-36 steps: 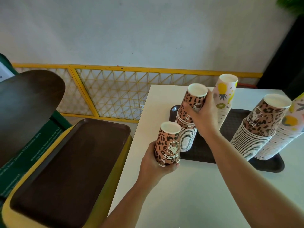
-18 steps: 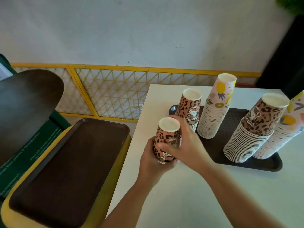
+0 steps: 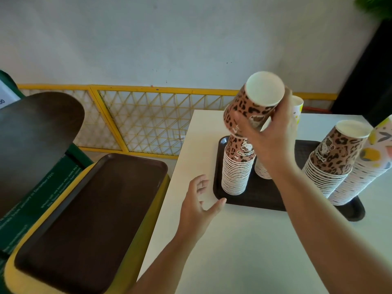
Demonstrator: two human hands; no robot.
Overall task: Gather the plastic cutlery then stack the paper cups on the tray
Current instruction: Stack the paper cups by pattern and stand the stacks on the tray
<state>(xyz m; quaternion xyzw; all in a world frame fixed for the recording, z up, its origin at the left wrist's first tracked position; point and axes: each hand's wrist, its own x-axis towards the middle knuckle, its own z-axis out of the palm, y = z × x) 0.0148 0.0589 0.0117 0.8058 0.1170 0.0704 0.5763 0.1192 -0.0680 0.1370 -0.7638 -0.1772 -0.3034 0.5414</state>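
Table [image 3: 244,247]: smooth white rectangular top.
Side tray [image 3: 89,225]: large dark brown tray with rounded corners, lying on a yellow stand left of the table.
Tray [image 3: 265,200]: dark textured plastic, on the table, carrying four stacks of upturned paper cups.
Stacks: near stack [image 3: 237,170] with leopard print and ribbed white rims; another leopard stack [image 3: 333,166] leans at the right.
Cup [image 3: 252,105]: leopard-print paper cone, white base up, tilted above the near stack.
Right hand [image 3: 269,132]: grip curled round the cup.
Left hand [image 3: 199,206]: grip released, fingers spread over the table beside the tray.

leopard cup [image 3: 250,107] tilted above stack [image 3: 237,168], tray [image 3: 263,200]
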